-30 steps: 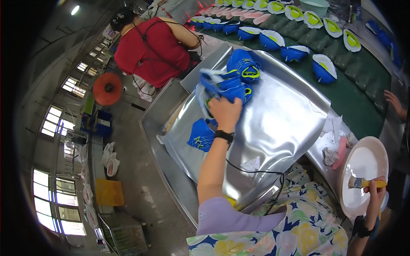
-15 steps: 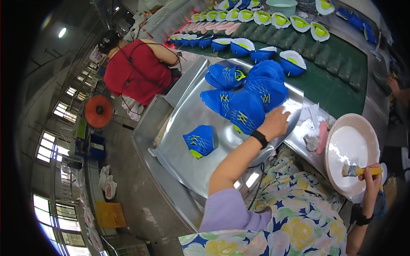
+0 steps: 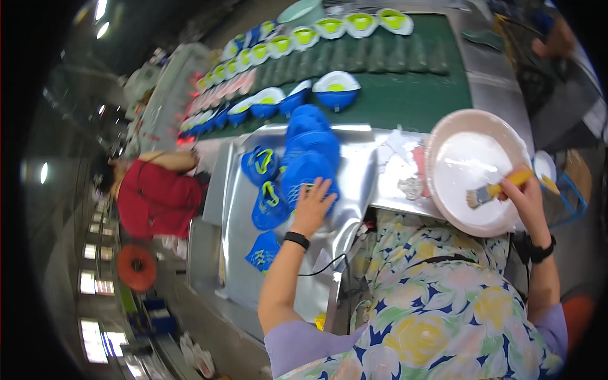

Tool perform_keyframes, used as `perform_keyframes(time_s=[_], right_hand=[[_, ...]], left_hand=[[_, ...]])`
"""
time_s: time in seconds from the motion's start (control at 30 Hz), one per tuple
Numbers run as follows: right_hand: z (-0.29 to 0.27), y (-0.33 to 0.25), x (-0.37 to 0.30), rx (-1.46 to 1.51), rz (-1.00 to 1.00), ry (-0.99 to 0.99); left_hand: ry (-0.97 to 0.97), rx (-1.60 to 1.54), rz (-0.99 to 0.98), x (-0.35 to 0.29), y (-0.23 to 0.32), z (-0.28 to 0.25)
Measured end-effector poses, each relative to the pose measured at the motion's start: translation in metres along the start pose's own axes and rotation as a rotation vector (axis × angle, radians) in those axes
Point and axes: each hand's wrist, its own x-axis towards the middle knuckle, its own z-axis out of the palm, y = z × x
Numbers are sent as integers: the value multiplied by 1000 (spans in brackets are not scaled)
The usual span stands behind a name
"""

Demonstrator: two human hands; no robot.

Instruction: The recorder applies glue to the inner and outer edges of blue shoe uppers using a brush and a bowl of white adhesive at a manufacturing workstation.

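Observation:
My left hand (image 3: 311, 208) rests with spread fingers on the nearest blue shoe upper (image 3: 313, 174) of an overlapping stack. Two more blue uppers with yellow-green trim, one of them a low upper (image 3: 270, 208), lie left of the stack, and a separate blue upper (image 3: 263, 251) sits nearer me. All are on a shiny metal tray (image 3: 237, 278). My right hand (image 3: 524, 197) grips the yellow handle of a paintbrush (image 3: 497, 188). Its pale bristles are over a round pinkish basin (image 3: 437, 142) holding white liquid; whether they touch the liquid I cannot tell.
Beyond the tray, a green conveyor belt (image 3: 405, 95) carries rows of blue uppers, dark soles and white-and-yellow pieces. A crumpled grey rag (image 3: 410, 187) lies beside the basin. A person in red (image 3: 161, 199) works at the left, near an orange fan (image 3: 136, 267). Another person's hand (image 3: 557, 41) shows at far right.
The view has turned, shifting the whole scene. My left hand has gone from the right side of the stack onto its nearest upper. The brush has moved further in over the basin.

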Motion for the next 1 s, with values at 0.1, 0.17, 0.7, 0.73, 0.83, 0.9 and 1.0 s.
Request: perform_keyframes(time_s=[0.1, 0.17, 0.7, 0.73, 0.83, 0.9, 1.0], right_hand=[[-6, 4, 6, -65, 20, 5], [-12, 9, 15, -155, -8, 31], [12, 14, 47, -638, -267, -327], [2, 12, 49, -681, -276, -272], [-21, 1, 54, -699, -212, -225], [-31, -10, 59, -610, -269, -117], [-39, -31, 63, -347, -369, -15]], left_hand=[[-164, 92, -4, 7, -39, 7], [-200, 71, 44, 6, -50, 4], [720, -639, -544, 71, -3, -115], [677, -965, -601, 80, -1, -128], [377, -1570, -557, 116, 12, -139], [154, -1703, -476, 141, 32, -127], [-102, -1770, -365, 177, 73, -108]])
